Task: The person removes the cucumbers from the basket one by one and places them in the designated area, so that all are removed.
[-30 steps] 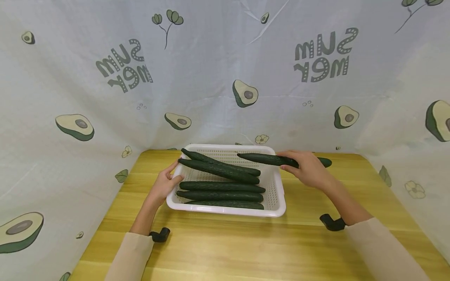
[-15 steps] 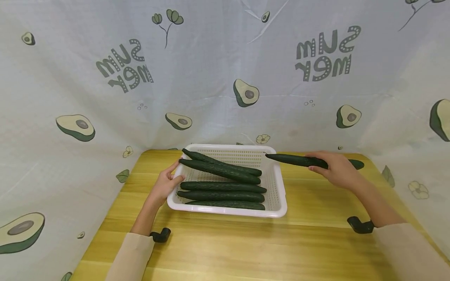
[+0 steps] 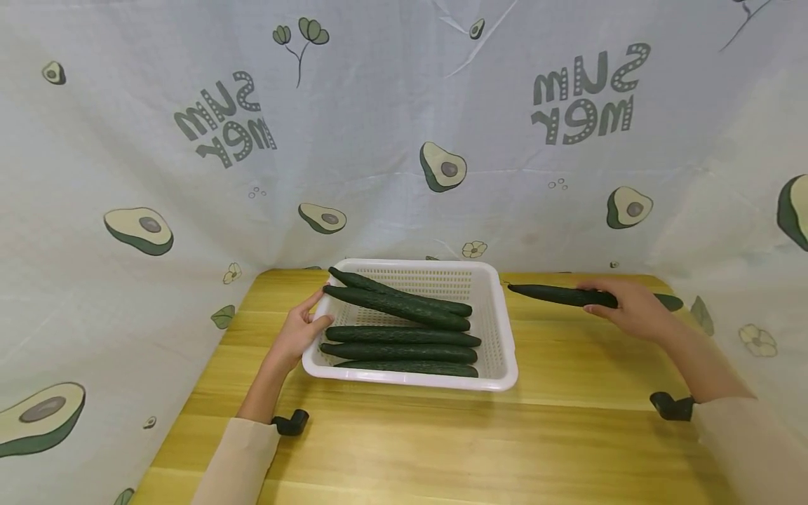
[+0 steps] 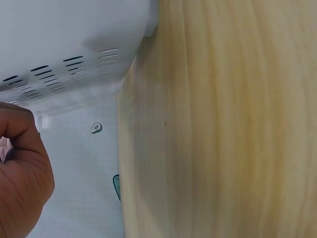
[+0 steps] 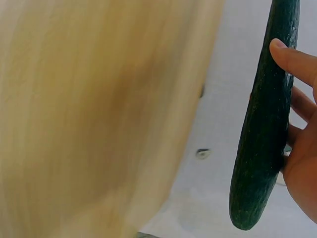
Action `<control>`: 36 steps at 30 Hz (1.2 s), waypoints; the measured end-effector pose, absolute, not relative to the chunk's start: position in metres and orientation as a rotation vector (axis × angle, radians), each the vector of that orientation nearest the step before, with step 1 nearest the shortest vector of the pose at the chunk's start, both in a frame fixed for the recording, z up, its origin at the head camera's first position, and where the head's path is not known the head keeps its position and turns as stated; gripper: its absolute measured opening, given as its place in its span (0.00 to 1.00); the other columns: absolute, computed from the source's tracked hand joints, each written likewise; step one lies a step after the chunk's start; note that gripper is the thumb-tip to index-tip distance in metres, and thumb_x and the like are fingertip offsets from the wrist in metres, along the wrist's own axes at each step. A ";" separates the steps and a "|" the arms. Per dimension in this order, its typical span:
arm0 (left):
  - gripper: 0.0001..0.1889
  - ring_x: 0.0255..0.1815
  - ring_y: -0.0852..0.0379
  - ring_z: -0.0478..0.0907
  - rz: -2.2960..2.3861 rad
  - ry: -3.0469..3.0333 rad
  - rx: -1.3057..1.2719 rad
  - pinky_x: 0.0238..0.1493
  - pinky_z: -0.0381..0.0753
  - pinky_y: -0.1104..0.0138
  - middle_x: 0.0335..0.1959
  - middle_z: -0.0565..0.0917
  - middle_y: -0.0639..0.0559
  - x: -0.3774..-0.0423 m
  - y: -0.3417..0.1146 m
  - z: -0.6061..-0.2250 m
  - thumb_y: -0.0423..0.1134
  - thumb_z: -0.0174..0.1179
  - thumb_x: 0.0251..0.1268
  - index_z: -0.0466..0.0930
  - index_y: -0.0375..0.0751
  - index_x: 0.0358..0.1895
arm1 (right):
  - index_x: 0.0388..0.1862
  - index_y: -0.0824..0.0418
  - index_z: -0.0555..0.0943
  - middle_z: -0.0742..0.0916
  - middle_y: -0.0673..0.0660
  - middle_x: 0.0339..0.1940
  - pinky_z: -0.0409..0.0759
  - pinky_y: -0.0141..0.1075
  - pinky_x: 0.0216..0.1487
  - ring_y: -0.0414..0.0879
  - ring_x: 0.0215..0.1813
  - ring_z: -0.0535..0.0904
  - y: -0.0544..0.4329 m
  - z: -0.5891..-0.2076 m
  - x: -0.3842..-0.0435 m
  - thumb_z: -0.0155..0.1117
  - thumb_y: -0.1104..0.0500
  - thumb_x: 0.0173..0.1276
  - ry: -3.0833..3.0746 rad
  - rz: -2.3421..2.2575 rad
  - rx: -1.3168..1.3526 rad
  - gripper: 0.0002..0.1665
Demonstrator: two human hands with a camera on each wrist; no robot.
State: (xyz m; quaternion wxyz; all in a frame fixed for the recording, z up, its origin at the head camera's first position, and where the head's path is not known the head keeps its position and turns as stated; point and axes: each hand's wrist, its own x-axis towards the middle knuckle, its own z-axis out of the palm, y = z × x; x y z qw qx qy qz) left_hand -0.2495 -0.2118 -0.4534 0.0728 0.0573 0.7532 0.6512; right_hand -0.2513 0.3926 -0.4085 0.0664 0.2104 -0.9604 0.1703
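A white plastic basket [image 3: 410,380] with slotted walls stands at the middle of the table, holding several dark green cucumbers [image 3: 404,335]. Two of those lie slanted, their tips on the left rim. My left hand [image 3: 297,335] grips the basket's left rim, thumb on the inside; in the left wrist view, part of this hand [image 4: 22,168] shows beside the slotted wall. To the right of the basket, my right hand [image 3: 625,308] holds another cucumber [image 3: 555,294] round its middle, thin end pointing left. The right wrist view shows thumb and fingers wrapped about that cucumber [image 5: 262,129].
The wooden table [image 3: 442,449] extends in front of the basket and to both sides. Behind it hangs a pale curtain [image 3: 379,140] printed with avocados. A black wrist mount [image 3: 290,423] sits on the left wrist, another mount [image 3: 672,407] on the right.
My right hand has carried its cucumber rightward, from over the basket's right rim to beyond it, and slightly lower. The left hand keeps its grip on the rim.
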 end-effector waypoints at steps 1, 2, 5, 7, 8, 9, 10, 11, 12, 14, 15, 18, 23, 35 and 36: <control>0.38 0.26 0.56 0.87 1.953 2.265 0.169 0.31 0.89 0.61 0.28 0.89 0.44 -0.249 -0.212 -0.453 0.32 0.56 0.75 0.53 0.55 0.84 | 0.64 0.65 0.80 0.84 0.71 0.62 0.76 0.66 0.56 0.73 0.62 0.77 0.394 -0.411 -0.253 0.70 0.62 0.69 -2.906 0.521 0.644 0.25; 0.38 0.27 0.56 0.88 1.951 2.268 0.164 0.31 0.89 0.61 0.30 0.89 0.43 -0.249 -0.212 -0.453 0.32 0.56 0.75 0.53 0.55 0.84 | 0.64 0.66 0.80 0.84 0.72 0.62 0.77 0.66 0.56 0.73 0.61 0.78 0.396 -0.413 -0.255 0.70 0.62 0.69 -2.914 0.531 0.654 0.25; 0.38 0.28 0.55 0.88 1.943 2.279 0.155 0.32 0.89 0.60 0.33 0.90 0.39 -0.248 -0.212 -0.453 0.33 0.56 0.75 0.54 0.55 0.84 | 0.64 0.66 0.80 0.84 0.71 0.60 0.77 0.66 0.56 0.72 0.60 0.79 0.401 -0.423 -0.262 0.71 0.63 0.68 -2.923 0.555 0.695 0.25; 0.38 0.29 0.54 0.89 1.941 2.284 0.157 0.33 0.89 0.59 0.35 0.90 0.38 -0.247 -0.212 -0.453 0.33 0.56 0.75 0.53 0.54 0.84 | 0.64 0.66 0.80 0.85 0.71 0.60 0.77 0.66 0.56 0.72 0.59 0.79 0.404 -0.430 -0.266 0.71 0.63 0.68 -2.933 0.567 0.711 0.25; 0.38 0.30 0.54 0.89 1.943 2.282 0.154 0.33 0.90 0.59 0.35 0.90 0.38 -0.247 -0.212 -0.453 0.33 0.56 0.75 0.53 0.54 0.84 | 0.63 0.65 0.80 0.85 0.70 0.59 0.78 0.66 0.56 0.71 0.59 0.80 0.405 -0.433 -0.268 0.71 0.63 0.68 -2.932 0.564 0.715 0.25; 0.38 0.30 0.53 0.89 1.944 2.279 0.154 0.33 0.90 0.59 0.36 0.90 0.38 -0.247 -0.212 -0.453 0.33 0.56 0.75 0.53 0.54 0.84 | 0.63 0.65 0.81 0.85 0.69 0.59 0.78 0.65 0.56 0.71 0.59 0.80 0.406 -0.436 -0.270 0.71 0.62 0.68 -2.934 0.560 0.718 0.25; 0.38 0.30 0.53 0.89 1.946 2.276 0.155 0.33 0.90 0.58 0.35 0.90 0.38 -0.246 -0.212 -0.453 0.33 0.56 0.75 0.53 0.54 0.84 | 0.63 0.64 0.81 0.85 0.69 0.60 0.78 0.66 0.57 0.71 0.60 0.80 0.407 -0.439 -0.271 0.71 0.62 0.68 -2.945 0.568 0.718 0.25; 0.38 0.30 0.54 0.89 1.946 2.275 0.156 0.33 0.90 0.59 0.35 0.90 0.39 -0.246 -0.212 -0.453 0.33 0.56 0.75 0.53 0.54 0.84 | 0.64 0.65 0.80 0.85 0.69 0.61 0.77 0.66 0.58 0.71 0.61 0.79 0.408 -0.441 -0.272 0.71 0.62 0.69 -2.959 0.582 0.719 0.25; 0.38 0.30 0.54 0.89 1.951 2.271 0.155 0.33 0.90 0.59 0.34 0.90 0.40 -0.246 -0.212 -0.453 0.32 0.56 0.75 0.53 0.54 0.84 | 0.64 0.65 0.80 0.84 0.70 0.61 0.76 0.66 0.59 0.72 0.62 0.78 0.408 -0.443 -0.274 0.71 0.61 0.69 -2.973 0.594 0.718 0.25; 0.38 0.29 0.54 0.89 1.964 2.265 0.153 0.32 0.89 0.59 0.31 0.90 0.42 -0.247 -0.212 -0.454 0.32 0.56 0.75 0.54 0.55 0.84 | 0.65 0.65 0.80 0.83 0.71 0.63 0.75 0.67 0.60 0.73 0.64 0.76 0.408 -0.447 -0.275 0.70 0.61 0.70 -2.998 0.621 0.713 0.26; 0.38 0.29 0.54 0.89 1.967 2.261 0.160 0.32 0.89 0.59 0.30 0.90 0.43 -0.247 -0.212 -0.454 0.32 0.56 0.75 0.53 0.55 0.84 | 0.66 0.66 0.79 0.82 0.71 0.64 0.74 0.68 0.61 0.73 0.65 0.75 0.409 -0.448 -0.276 0.70 0.61 0.70 -3.013 0.639 0.706 0.27; 0.38 0.28 0.55 0.88 1.982 2.251 0.168 0.32 0.89 0.59 0.28 0.90 0.44 -0.247 -0.212 -0.454 0.32 0.56 0.75 0.54 0.55 0.84 | 0.67 0.67 0.78 0.81 0.73 0.65 0.73 0.69 0.62 0.75 0.66 0.73 0.409 -0.451 -0.277 0.69 0.60 0.71 -3.038 0.661 0.684 0.27; 0.37 0.29 0.54 0.89 1.984 2.257 0.159 0.32 0.89 0.59 0.30 0.90 0.41 -0.248 -0.212 -0.455 0.32 0.56 0.75 0.55 0.55 0.83 | 0.65 0.67 0.79 0.83 0.72 0.62 0.74 0.69 0.60 0.75 0.64 0.75 0.408 -0.457 -0.279 0.69 0.60 0.71 -3.038 0.613 0.704 0.25; 0.38 0.36 0.50 0.90 1.967 2.263 0.149 0.36 0.90 0.56 0.48 0.86 0.25 -0.248 -0.211 -0.457 0.33 0.56 0.75 0.53 0.54 0.84 | 0.64 0.68 0.79 0.82 0.73 0.62 0.72 0.69 0.62 0.76 0.64 0.74 0.403 -0.461 -0.277 0.68 0.61 0.71 -3.058 0.613 0.655 0.24; 0.38 0.36 0.50 0.90 1.969 2.262 0.145 0.37 0.90 0.56 0.49 0.85 0.24 -0.247 -0.211 -0.457 0.33 0.56 0.75 0.53 0.54 0.84 | 0.65 0.68 0.78 0.82 0.73 0.63 0.71 0.69 0.63 0.76 0.65 0.74 0.403 -0.461 -0.277 0.68 0.61 0.71 -3.063 0.620 0.650 0.25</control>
